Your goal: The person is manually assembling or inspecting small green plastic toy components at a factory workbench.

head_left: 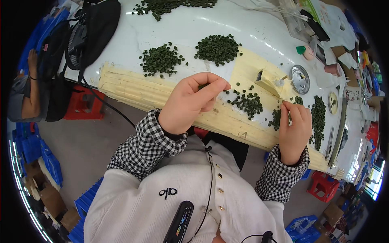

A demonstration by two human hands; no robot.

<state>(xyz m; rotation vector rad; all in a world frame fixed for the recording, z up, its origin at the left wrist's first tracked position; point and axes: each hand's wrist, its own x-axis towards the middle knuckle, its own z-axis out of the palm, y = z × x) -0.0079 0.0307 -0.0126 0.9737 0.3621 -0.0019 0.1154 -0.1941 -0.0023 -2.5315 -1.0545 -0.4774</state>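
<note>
My left hand (190, 103) is closed above the taped table edge, thumb and forefinger pinched together. Dark green bits show inside its curled fingers; what sits at the very fingertips is too small to tell. A loose pile of small, round, dark green pieces (248, 103) lies just right of it. My right hand (296, 127) has its fingers bent together over another small pile of green pieces (275, 120); whatever they pinch is hidden. Between and beyond the hands stands a small yellow-taped block (272, 82) with a white-tipped peg (280, 82).
Bigger green heaps lie farther back (217, 49), to the left (161, 60) and right (318, 121). A round metal dish (300, 79) and tweezers (329, 141) are on the right. A black bag (95, 32) rests at the table's left end. Another person's arm (32, 89) shows far left.
</note>
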